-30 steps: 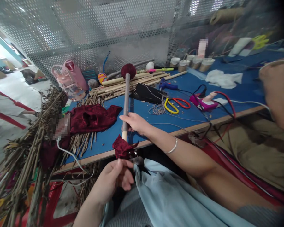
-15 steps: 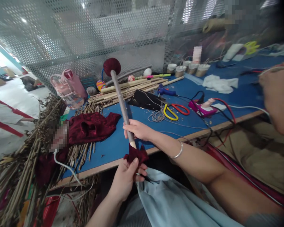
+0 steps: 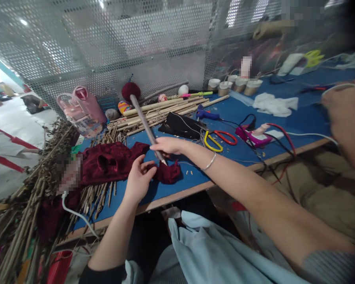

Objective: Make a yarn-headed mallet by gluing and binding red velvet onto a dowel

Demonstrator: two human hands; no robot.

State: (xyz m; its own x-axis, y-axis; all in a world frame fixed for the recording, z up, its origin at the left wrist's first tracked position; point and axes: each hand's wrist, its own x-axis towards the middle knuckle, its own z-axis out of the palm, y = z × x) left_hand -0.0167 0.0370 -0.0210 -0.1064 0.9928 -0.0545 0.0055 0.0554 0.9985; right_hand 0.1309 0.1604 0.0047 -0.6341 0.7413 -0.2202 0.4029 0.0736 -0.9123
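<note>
My right hand (image 3: 167, 145) grips the lower part of a grey stick (image 3: 143, 121) that slants up to the left and ends in a dark red velvet ball (image 3: 130, 90). The stick's bare lower tip rests on a small dark red velvet scrap (image 3: 169, 173) lying on the blue table (image 3: 233, 156). My left hand (image 3: 138, 178) hovers with fingers spread just left of the scrap, its fingertips touching the scrap's edge. A larger piece of dark red velvet (image 3: 110, 161) lies to the left.
Yellow and red scissors (image 3: 218, 138), a blue glue gun (image 3: 206, 114), a pink tool (image 3: 252, 135) with cables and a black pouch (image 3: 181, 124) lie behind. Bamboo sticks (image 3: 168, 105) stretch along the back. Dry twigs (image 3: 26, 189) pile at left. Another person's arm (image 3: 347, 118) is at right.
Both hands moved up from the table edge onto the table. The stick tilted lower and leftward. My left hand let go of the velvet scrap, which now lies on the table.
</note>
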